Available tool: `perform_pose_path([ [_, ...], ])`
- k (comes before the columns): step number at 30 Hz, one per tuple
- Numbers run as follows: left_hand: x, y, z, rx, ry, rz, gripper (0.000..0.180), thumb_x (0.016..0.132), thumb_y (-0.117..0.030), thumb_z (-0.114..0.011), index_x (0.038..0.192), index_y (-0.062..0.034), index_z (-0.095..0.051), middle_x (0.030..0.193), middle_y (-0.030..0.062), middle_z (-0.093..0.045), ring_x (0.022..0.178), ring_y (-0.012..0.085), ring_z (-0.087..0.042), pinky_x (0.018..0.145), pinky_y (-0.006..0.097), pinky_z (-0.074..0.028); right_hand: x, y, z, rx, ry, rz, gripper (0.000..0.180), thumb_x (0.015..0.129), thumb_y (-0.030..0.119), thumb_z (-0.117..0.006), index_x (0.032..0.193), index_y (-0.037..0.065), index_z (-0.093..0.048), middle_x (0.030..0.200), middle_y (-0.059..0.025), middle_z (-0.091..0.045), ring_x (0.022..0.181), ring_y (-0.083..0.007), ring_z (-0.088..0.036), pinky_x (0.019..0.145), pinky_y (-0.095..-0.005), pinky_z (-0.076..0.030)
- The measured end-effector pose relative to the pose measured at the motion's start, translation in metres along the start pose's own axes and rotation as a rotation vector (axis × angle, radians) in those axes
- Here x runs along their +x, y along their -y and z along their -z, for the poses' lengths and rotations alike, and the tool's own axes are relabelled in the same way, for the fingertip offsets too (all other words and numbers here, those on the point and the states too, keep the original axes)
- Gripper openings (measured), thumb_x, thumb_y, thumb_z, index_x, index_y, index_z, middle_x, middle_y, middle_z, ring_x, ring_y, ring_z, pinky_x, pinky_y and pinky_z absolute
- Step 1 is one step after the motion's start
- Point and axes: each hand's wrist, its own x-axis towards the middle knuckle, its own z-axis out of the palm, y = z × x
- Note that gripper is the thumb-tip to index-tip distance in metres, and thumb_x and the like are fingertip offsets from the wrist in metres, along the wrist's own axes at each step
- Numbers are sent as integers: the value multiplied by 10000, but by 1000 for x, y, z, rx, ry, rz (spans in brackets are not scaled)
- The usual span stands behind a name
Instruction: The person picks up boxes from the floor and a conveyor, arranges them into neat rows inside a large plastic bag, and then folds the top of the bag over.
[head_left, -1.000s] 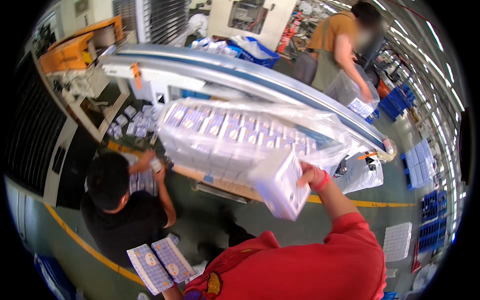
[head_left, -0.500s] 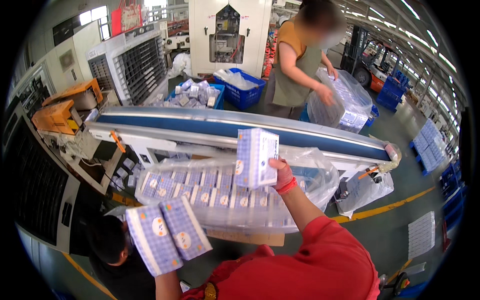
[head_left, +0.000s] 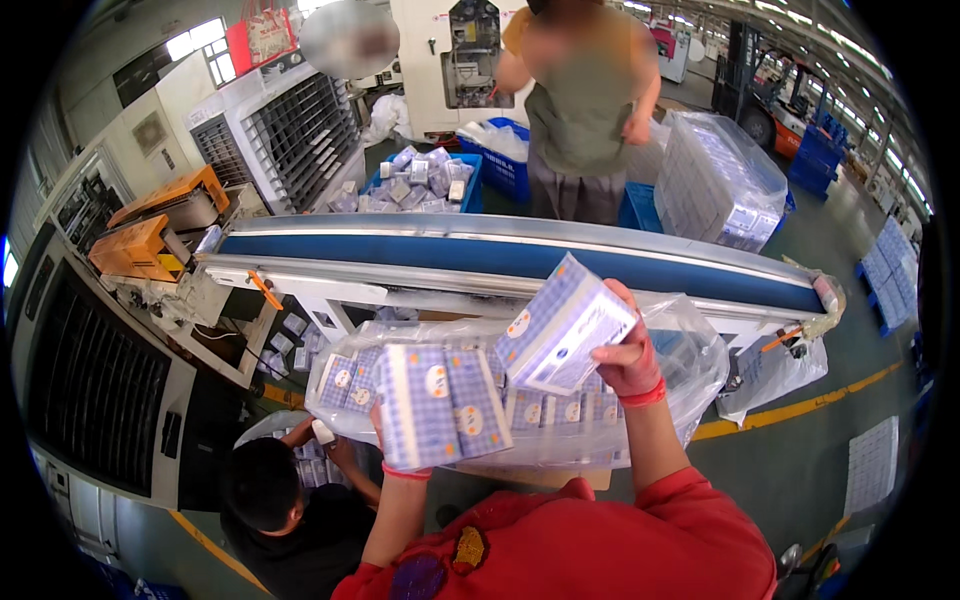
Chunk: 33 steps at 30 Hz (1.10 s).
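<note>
Two purple-and-white checked tissue packs [head_left: 440, 405], side by side, are held up by my left hand [head_left: 377, 424], mostly hidden behind them. My right hand [head_left: 635, 360] grips another checked tissue pack [head_left: 570, 330], tilted, with fingers over its top corner and the thumb on its pale printed side. This pack is close to the left-hand packs; I cannot tell if they touch. Below both hands lies an open clear plastic bag [head_left: 670, 410] holding rows of similar packs [head_left: 560, 408], partly covered by what I hold.
A blue conveyor belt [head_left: 430, 252] runs across beyond the bag. Behind it are a blue crate [head_left: 470, 190] of loose packs, a standing co-worker [head_left: 580, 130] and a bagged stack [head_left: 720, 180]. Another person [head_left: 260, 490] crouches at lower left, holding a small white item.
My left-hand packs have moved right and up over the bag. The right-hand pack has tilted and shifted right. The standing co-worker has moved left, away from the bagged stack.
</note>
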Motion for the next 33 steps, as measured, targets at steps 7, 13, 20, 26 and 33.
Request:
perform_pose_path([
  [7,16,-2,5,242,58,165,503,780,-394,-428,1127,-30,-435,1049,103,-529,913,229,-535,809,338,-429,-32,-9,4,128,-187,-270,424,618,3,-600,1017,41,-460,930,-92,-542,886,-203,-531,780,-346,-432],
  [13,-26,-21,-29,339,45,447,545,752,-404,-427,1178,-67,-387,1088,112,-499,959,255,-496,851,380,-385,-83,2,9,-214,70,-439,727,611,71,-660,1241,98,-297,1067,-73,-462,1019,-182,-424,873,-297,-326],
  [20,-16,-10,-6,409,24,339,553,749,-399,-436,1186,-66,-374,1103,114,-487,975,264,-481,855,396,-374,-33,35,10,-360,243,-495,645,573,15,-666,1147,50,-376,1025,-76,-485,934,-163,-477,811,-271,-373],
  [26,-6,-27,7,224,-38,10,561,747,-395,-444,1193,-65,-363,1116,116,-477,990,272,-469,858,410,-365,1,56,92,-1417,-372,-693,642,558,284,-696,1028,-71,-441,958,-176,-544,912,-263,-526,762,-335,-415],
  [33,-16,-41,15,171,-89,-128,572,744,-391,-453,1202,-63,-350,1131,118,-465,1006,281,-454,862,427,-355,4,18,135,-1800,-632,-563,613,583,294,-683,1032,-33,-425,1011,-196,-501,870,-288,-524,729,-333,-424],
])
